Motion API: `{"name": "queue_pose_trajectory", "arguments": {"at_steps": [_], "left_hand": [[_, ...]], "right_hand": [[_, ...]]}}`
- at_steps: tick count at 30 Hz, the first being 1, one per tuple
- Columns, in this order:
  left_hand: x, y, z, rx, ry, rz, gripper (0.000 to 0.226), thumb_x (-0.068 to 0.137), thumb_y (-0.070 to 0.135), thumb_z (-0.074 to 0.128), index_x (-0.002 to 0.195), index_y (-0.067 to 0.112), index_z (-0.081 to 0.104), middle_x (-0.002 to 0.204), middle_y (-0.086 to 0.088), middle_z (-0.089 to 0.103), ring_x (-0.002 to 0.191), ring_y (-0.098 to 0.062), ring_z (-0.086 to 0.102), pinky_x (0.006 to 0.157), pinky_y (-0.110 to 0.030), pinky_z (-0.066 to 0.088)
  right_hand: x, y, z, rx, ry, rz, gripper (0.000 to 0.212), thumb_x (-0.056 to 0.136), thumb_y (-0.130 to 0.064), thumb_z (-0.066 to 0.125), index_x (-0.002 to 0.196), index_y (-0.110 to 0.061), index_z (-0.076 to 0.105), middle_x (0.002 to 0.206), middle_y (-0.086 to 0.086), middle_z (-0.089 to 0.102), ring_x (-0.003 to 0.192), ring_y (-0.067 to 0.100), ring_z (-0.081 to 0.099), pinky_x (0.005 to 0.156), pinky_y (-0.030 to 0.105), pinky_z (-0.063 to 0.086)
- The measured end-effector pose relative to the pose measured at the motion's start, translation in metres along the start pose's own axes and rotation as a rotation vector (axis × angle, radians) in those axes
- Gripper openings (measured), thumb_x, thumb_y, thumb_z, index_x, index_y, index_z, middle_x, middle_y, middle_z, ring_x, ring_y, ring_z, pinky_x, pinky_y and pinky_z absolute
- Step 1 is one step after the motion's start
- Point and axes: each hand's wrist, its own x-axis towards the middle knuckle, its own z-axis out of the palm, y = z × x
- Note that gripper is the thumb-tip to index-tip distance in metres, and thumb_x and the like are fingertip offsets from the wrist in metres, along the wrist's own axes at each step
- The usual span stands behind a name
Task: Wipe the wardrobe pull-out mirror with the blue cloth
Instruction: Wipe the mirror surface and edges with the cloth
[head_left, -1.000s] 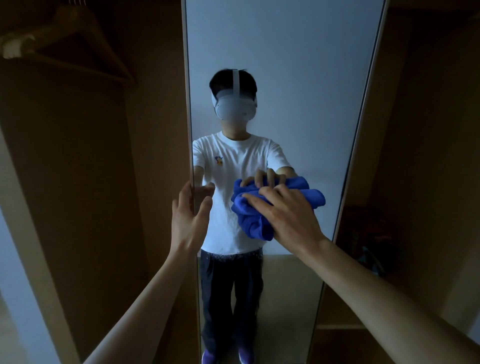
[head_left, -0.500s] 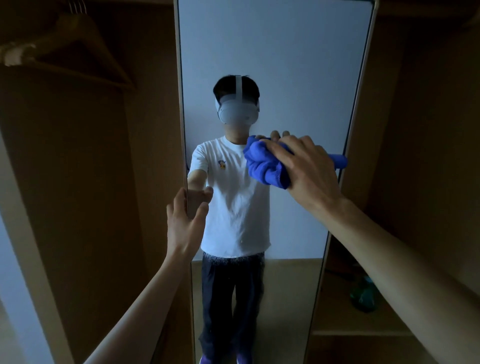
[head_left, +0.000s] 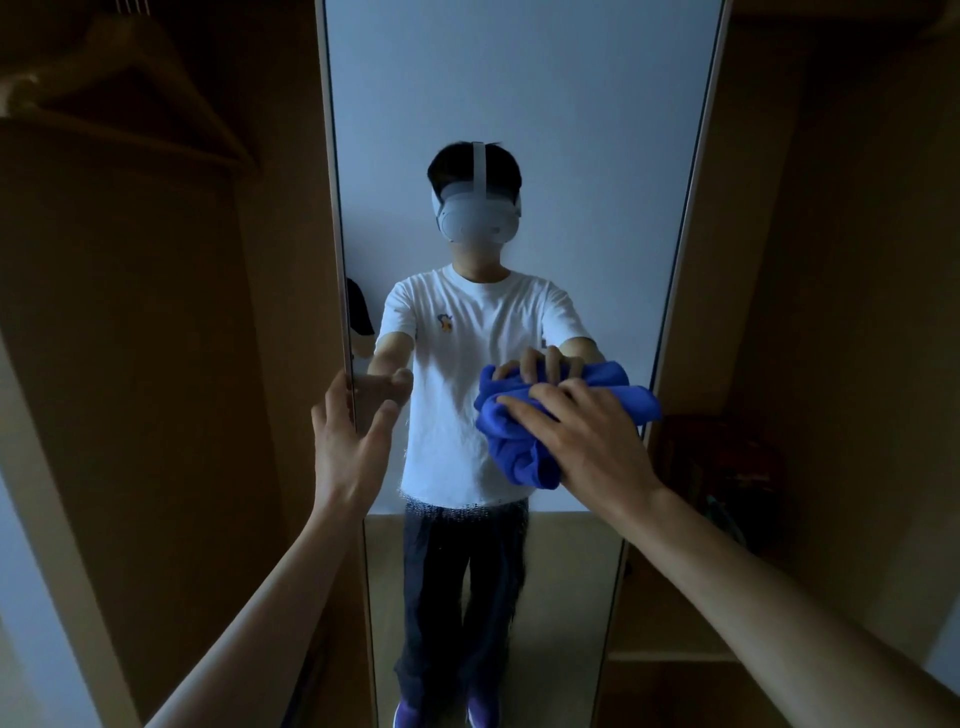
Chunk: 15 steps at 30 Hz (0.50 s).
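Note:
The tall pull-out mirror (head_left: 519, 93) stands straight ahead between the wardrobe's wooden sides, reflecting a person in a white shirt and a headset. My right hand (head_left: 587, 441) presses a bunched blue cloth (head_left: 511, 447) against the glass at about waist height of the reflection, toward the mirror's right side, fingers spread over the cloth. My left hand (head_left: 348, 447) grips the mirror's left edge, fingers behind the frame and thumb on the front of the glass.
Wooden wardrobe panels (head_left: 156, 364) flank the mirror. A wooden hanger (head_left: 130, 78) hangs at the upper left. On the right, a shelf (head_left: 670, 644) sits low, with dark items (head_left: 727, 478) above it in the shadowed compartment.
My right hand has swept the blue cloth down the glass from shoulder height of the reflection back to waist height. My left hand has stayed on the mirror's left edge.

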Motion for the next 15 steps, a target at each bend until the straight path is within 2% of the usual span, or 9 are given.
{"name": "queue_pose_trajectory", "arguments": {"at_steps": [2,6,10,12,15], "left_hand": [[-0.001,-0.001,0.001,0.003,0.006,-0.001,0.078,0.088,0.049,0.058,0.157,0.029,0.028,0.151,-0.008,0.035,0.122,-0.018,0.043,0.095,-0.038,0.041],[-0.003,0.0,0.002,-0.014,0.012,-0.011,0.083,0.084,0.051,0.057,0.158,0.031,0.027,0.152,-0.006,0.034,0.12,-0.013,0.041,0.096,-0.038,0.042],[-0.006,-0.002,0.006,-0.008,0.028,-0.024,0.077,0.094,0.042,0.061,0.16,0.032,0.023,0.149,-0.005,0.034,0.111,-0.013,0.043,0.092,-0.036,0.042],[-0.008,-0.002,0.007,0.001,0.031,-0.028,0.075,0.097,0.039,0.062,0.16,0.033,0.021,0.143,-0.003,0.036,0.107,-0.013,0.044,0.091,-0.036,0.041],[-0.011,-0.002,0.007,-0.006,0.03,-0.018,0.075,0.098,0.036,0.062,0.16,0.034,0.02,0.139,-0.002,0.036,0.11,-0.014,0.044,0.093,-0.037,0.042]], "right_hand": [[0.004,0.006,-0.001,0.013,0.002,-0.008,0.047,0.094,-0.018,0.06,0.14,-0.024,0.048,0.112,0.004,0.057,0.091,0.029,0.051,0.072,0.048,0.045],[0.016,0.02,-0.015,0.035,-0.021,0.055,0.052,0.1,-0.027,0.052,0.149,-0.021,0.038,0.132,0.009,0.05,0.108,0.033,0.05,0.088,0.052,0.046],[0.032,0.04,-0.045,-0.042,0.148,0.097,0.042,0.096,-0.021,0.053,0.136,-0.009,0.054,0.116,0.014,0.059,0.093,0.035,0.056,0.078,0.05,0.048],[0.037,0.047,-0.052,-0.087,0.202,0.119,0.044,0.096,-0.021,0.058,0.139,-0.01,0.054,0.115,0.014,0.061,0.09,0.033,0.057,0.074,0.047,0.048],[0.032,0.047,-0.047,-0.094,0.215,0.124,0.047,0.097,-0.021,0.058,0.143,-0.015,0.051,0.116,0.012,0.061,0.091,0.032,0.056,0.075,0.046,0.045]]}}
